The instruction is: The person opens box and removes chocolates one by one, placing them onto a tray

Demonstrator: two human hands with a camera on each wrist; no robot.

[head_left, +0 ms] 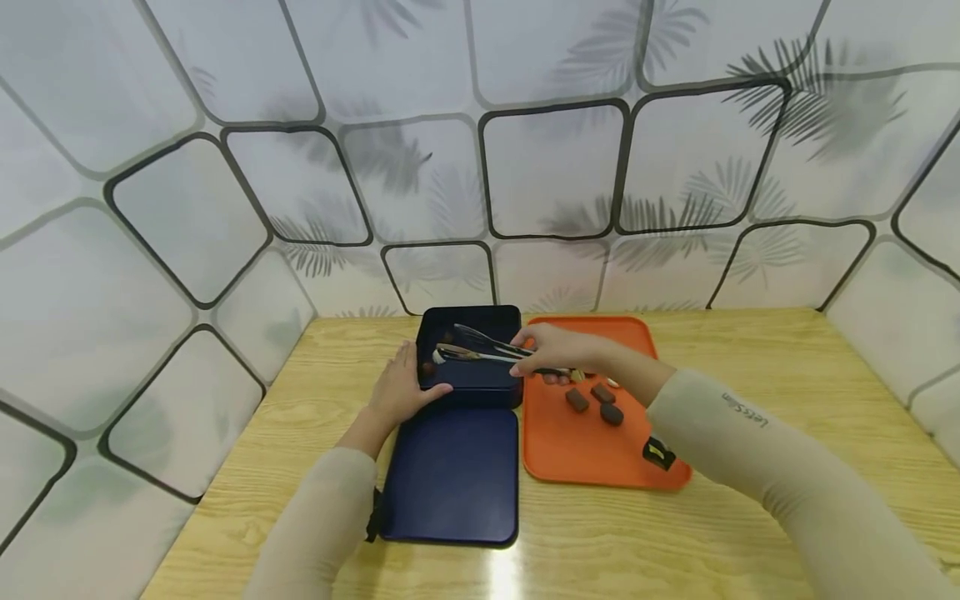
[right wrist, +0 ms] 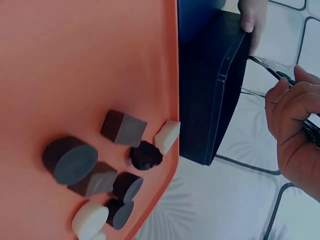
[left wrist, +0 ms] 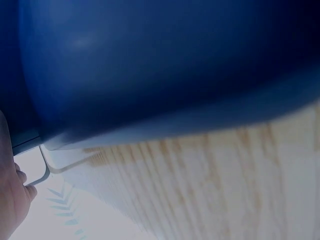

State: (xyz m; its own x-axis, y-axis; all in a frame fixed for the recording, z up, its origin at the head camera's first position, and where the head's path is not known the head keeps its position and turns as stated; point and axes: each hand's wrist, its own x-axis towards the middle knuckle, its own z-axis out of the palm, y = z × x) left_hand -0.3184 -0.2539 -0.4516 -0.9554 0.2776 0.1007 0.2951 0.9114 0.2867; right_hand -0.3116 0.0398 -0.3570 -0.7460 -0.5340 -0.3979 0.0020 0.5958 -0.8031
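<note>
In the head view my right hand point(head_left: 551, 350) grips a pair of metal tongs point(head_left: 487, 352) with dark handles, held sideways above the open dark blue box point(head_left: 480, 398). A small white piece point(head_left: 438, 356) shows at the tong tips, near the box's left side; I cannot tell whether they pinch it. Brown pieces point(head_left: 428, 368) lie inside the box at the left. My left hand point(head_left: 397, 387) rests against the box's near left corner, fingers straight along the wall and thumb along the front rim. The right wrist view also shows the tongs point(right wrist: 272, 72) over the box's edge.
An orange tray point(head_left: 585, 458) to the right bears several chocolate-like pieces, including a dark oval one point(right wrist: 70, 160), a brown block point(right wrist: 123, 127) and a white oval one point(right wrist: 90, 220). The dark blue lid point(head_left: 453, 479) lies before the box. A patterned curtain point(head_left: 555, 183) stands behind the wooden table point(head_left: 600, 542).
</note>
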